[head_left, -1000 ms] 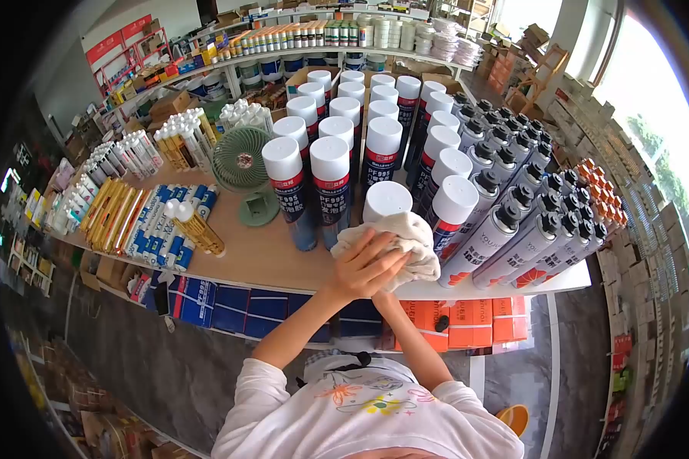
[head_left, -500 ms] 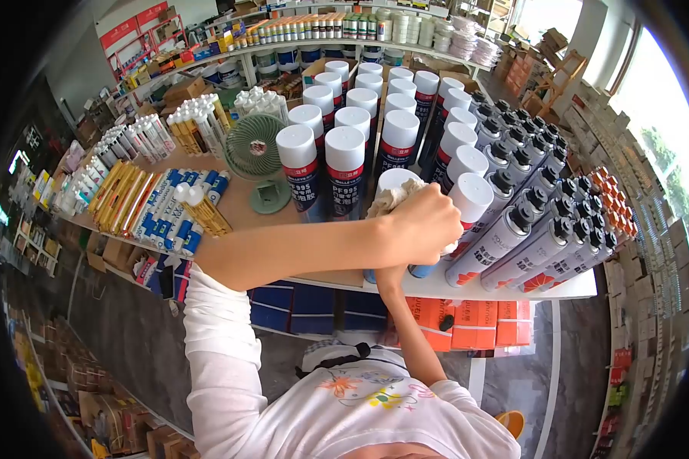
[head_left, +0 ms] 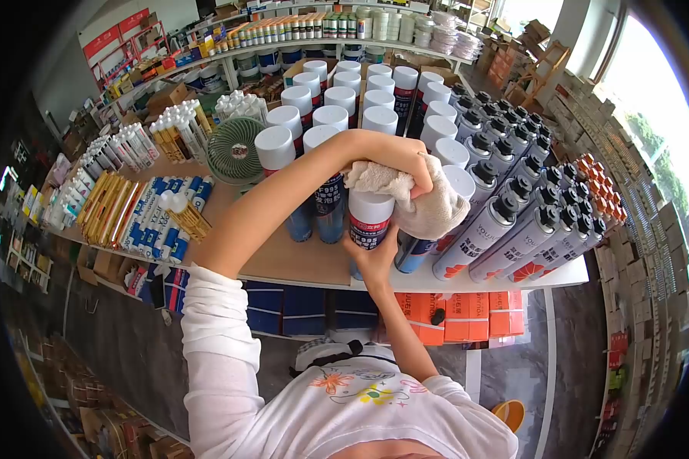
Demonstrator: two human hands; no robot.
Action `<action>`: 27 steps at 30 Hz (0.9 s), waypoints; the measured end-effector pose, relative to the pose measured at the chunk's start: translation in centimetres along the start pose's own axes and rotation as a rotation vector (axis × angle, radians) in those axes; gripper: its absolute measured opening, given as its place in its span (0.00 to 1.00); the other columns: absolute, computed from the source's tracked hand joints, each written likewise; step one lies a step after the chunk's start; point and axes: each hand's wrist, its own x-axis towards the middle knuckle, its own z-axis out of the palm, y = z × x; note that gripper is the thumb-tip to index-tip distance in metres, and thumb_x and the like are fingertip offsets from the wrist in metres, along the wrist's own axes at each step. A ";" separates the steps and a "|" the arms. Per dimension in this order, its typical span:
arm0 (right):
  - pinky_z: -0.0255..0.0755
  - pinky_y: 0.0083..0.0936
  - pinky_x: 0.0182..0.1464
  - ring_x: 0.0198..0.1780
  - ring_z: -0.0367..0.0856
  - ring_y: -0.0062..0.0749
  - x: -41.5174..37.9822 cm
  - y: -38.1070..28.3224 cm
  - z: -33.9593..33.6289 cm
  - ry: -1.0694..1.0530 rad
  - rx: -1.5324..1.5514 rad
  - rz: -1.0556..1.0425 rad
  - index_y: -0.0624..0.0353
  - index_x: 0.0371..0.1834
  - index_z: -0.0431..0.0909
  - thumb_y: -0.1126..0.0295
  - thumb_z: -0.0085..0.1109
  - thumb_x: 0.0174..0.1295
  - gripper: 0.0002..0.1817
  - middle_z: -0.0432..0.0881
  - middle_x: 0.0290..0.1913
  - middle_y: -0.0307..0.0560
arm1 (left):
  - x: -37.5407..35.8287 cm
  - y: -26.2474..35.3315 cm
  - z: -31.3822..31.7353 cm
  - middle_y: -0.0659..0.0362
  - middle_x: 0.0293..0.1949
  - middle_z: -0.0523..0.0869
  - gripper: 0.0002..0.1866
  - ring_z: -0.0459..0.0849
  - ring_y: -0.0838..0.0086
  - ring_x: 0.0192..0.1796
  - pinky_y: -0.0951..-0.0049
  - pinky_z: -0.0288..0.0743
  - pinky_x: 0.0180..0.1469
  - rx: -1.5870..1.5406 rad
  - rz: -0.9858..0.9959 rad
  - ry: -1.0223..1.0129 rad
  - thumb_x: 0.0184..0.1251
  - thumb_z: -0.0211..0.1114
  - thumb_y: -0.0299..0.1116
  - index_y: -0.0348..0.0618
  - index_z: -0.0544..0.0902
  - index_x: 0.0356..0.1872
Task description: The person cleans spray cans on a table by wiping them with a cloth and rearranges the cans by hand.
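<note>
My right hand (head_left: 376, 258) is wrapped around the lower part of a foam spray can (head_left: 369, 231) with a white cap and a red and dark label. The can stands upright at the front of the table. Bunched in my left hand (head_left: 415, 170) is a beige cloth (head_left: 436, 203), just behind and to the right of that can's cap. My left forearm crosses in front of the other white-capped cans (head_left: 274, 149), hiding parts of them. Black-topped cans (head_left: 488, 222) stand in rows to the right of the cloth.
A green fan (head_left: 237, 149) sits left of the cans. Sealant tubes (head_left: 149, 218) lie and stand farther left on the table (head_left: 298, 264). Orange boxes (head_left: 467, 317) and blue boxes (head_left: 302, 310) are stacked below. A stocked shelf (head_left: 283, 42) runs along the back.
My left hand has raised the cloth up, uncovering the front can's cap and label. My right hand, mostly hidden before, now shows around the can. The view has shifted slightly.
</note>
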 end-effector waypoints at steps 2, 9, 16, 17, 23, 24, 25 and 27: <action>0.75 0.33 0.52 0.47 0.82 0.40 -0.1 0.2 0.0 -0.014 -0.011 -0.001 0.67 0.59 0.65 0.66 0.79 0.40 0.43 0.81 0.48 0.59 | -0.6 -0.3 0.0 0.63 0.20 0.78 0.06 0.74 0.80 0.23 0.76 0.66 0.26 -0.143 -0.004 0.007 0.39 0.64 0.32 0.40 0.82 0.18; 0.75 0.31 0.50 0.44 0.81 0.37 -0.6 -0.3 -0.7 -0.039 0.032 0.013 0.65 0.55 0.65 0.66 0.79 0.40 0.39 0.82 0.44 0.56 | -1.2 -6.2 1.1 0.65 0.35 0.81 0.03 0.77 0.80 0.35 0.80 0.71 0.42 -0.162 0.486 0.306 0.54 0.67 0.26 0.43 0.80 0.27; 0.77 0.36 0.46 0.44 0.83 0.43 0.0 -0.7 -1.0 -0.065 0.047 0.090 0.64 0.51 0.64 0.66 0.78 0.43 0.36 0.81 0.42 0.61 | -2.3 -9.2 6.3 0.64 0.35 0.81 0.04 0.80 0.81 0.38 0.80 0.74 0.42 -0.774 0.542 0.761 0.62 0.65 0.32 0.46 0.80 0.32; 0.77 0.36 0.46 0.44 0.83 0.43 -0.1 -0.7 -1.0 -0.057 0.056 0.092 0.64 0.51 0.64 0.66 0.78 0.43 0.36 0.81 0.42 0.61 | -2.5 -8.9 7.4 0.63 0.36 0.82 0.03 0.81 0.80 0.38 0.80 0.75 0.43 -0.773 0.605 0.914 0.62 0.64 0.32 0.46 0.80 0.32; 0.76 0.37 0.49 0.46 0.83 0.46 -0.1 -0.3 -1.1 -0.037 0.003 0.041 0.64 0.52 0.64 0.66 0.79 0.41 0.38 0.80 0.45 0.60 | -1.2 -11.9 11.7 0.60 0.36 0.83 0.08 0.82 0.77 0.37 0.77 0.77 0.41 -0.703 0.648 1.256 0.62 0.63 0.26 0.36 0.79 0.41; 0.75 0.38 0.50 0.48 0.83 0.47 -0.2 0.5 -1.2 -0.055 0.009 0.057 0.64 0.53 0.64 0.65 0.80 0.41 0.39 0.81 0.46 0.61 | -1.3 -11.9 12.4 0.60 0.37 0.83 0.10 0.82 0.77 0.37 0.76 0.78 0.41 -1.111 0.606 1.182 0.61 0.63 0.26 0.34 0.79 0.43; 0.75 0.38 0.50 0.48 0.83 0.47 -0.1 0.5 -1.2 -0.051 0.010 0.055 0.64 0.53 0.64 0.65 0.80 0.41 0.39 0.81 0.46 0.61 | -1.6 -11.3 13.1 0.59 0.38 0.84 0.12 0.83 0.76 0.37 0.75 0.78 0.40 -1.511 0.546 1.071 0.60 0.63 0.25 0.33 0.79 0.45; 0.75 0.38 0.51 0.50 0.83 0.48 0.1 0.5 -1.2 0.000 -0.004 0.029 0.64 0.54 0.63 0.62 0.81 0.42 0.41 0.81 0.46 0.61 | -2.3 -8.5 15.6 0.57 0.41 0.85 0.15 0.85 0.75 0.41 0.73 0.80 0.42 -1.369 0.516 1.305 0.60 0.65 0.25 0.34 0.80 0.49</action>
